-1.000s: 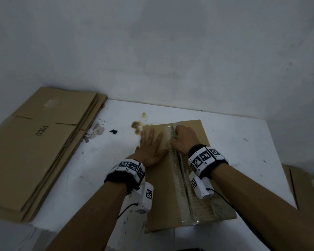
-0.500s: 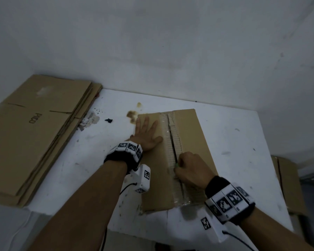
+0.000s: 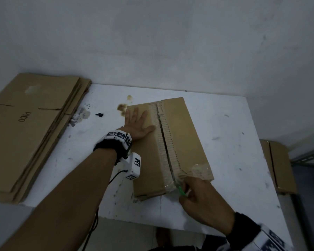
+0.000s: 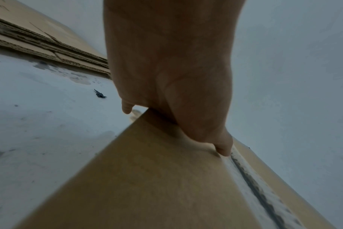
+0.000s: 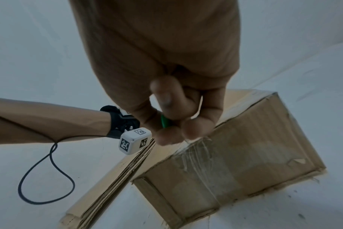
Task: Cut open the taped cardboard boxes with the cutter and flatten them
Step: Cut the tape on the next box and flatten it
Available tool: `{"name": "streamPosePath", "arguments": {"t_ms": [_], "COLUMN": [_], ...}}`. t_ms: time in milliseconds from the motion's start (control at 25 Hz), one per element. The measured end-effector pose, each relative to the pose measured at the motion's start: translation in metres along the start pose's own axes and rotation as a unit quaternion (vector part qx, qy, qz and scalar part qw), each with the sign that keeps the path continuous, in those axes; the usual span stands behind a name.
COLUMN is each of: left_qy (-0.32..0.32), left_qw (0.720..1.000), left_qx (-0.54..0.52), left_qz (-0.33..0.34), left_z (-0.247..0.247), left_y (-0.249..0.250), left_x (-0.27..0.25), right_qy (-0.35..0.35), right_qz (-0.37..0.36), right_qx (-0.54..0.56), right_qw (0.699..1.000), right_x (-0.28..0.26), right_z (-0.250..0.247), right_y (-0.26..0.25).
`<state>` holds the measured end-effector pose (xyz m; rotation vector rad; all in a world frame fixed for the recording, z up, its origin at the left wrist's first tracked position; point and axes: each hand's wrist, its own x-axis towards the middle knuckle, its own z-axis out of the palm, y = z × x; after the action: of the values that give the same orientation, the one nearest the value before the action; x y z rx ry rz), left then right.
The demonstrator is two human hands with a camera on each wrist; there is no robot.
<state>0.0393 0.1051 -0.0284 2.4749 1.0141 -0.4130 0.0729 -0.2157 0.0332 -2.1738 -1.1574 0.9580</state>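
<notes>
We see the taped cardboard box [image 3: 172, 147] lying on the white table [image 3: 230, 134], its long axis running from the far side toward the near edge, with a dark slit along the clear tape [image 3: 164, 142] on its top seam. Half a second ago the slit reached only partway down the seam; it now runs almost to the near end, where crumpled tape wraps over the corner.

Our right hand [image 3: 205, 201] has drawn back from the middle of the box top to its near end, fingers curled around the green cutter [image 3: 182, 190], whose tip sits just at the near edge of the seam. In the right wrist view the green handle [image 5: 164, 122] shows between thumb and fingers.

Our left hand [image 3: 137, 124] remains flat, fingers straight and spread, palm pressing on the far left part of the box top, thumb just beside the tape.

To the left, a stack of flattened cardboard [image 3: 29, 131] printed PICO rests partly on the table. A small dark scrap [image 3: 99, 114] and brown stains [image 3: 122, 106] lie between that stack and the box. More cardboard [image 3: 279, 165] stands off the right edge of the table.
</notes>
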Motion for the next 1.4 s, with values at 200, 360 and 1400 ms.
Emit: {"name": "streamPosePath", "arguments": {"t_ms": [200,360,1400], "left_qy": [-0.025,-0.024,-0.111], "left_qw": [0.999,0.999,0.989], "left_qx": [-0.03,-0.008,0.078], "left_qz": [-0.025,-0.045,0.064], "left_z": [-0.008,-0.008,-0.031], "left_y": [0.009,0.019,0.051], "left_x": [-0.02,-0.03,-0.011], "right_qy": [-0.019,-0.067,-0.071], "right_qz": [0.009,0.052,0.088], "right_qx": [0.011,0.075,0.317], "right_qw": [1.0,0.994,0.942], "right_x": [-0.014,-0.025,0.062], "right_z": [-0.005,-0.036,-0.04], "right_y": [-0.003,-0.015,0.02]}}
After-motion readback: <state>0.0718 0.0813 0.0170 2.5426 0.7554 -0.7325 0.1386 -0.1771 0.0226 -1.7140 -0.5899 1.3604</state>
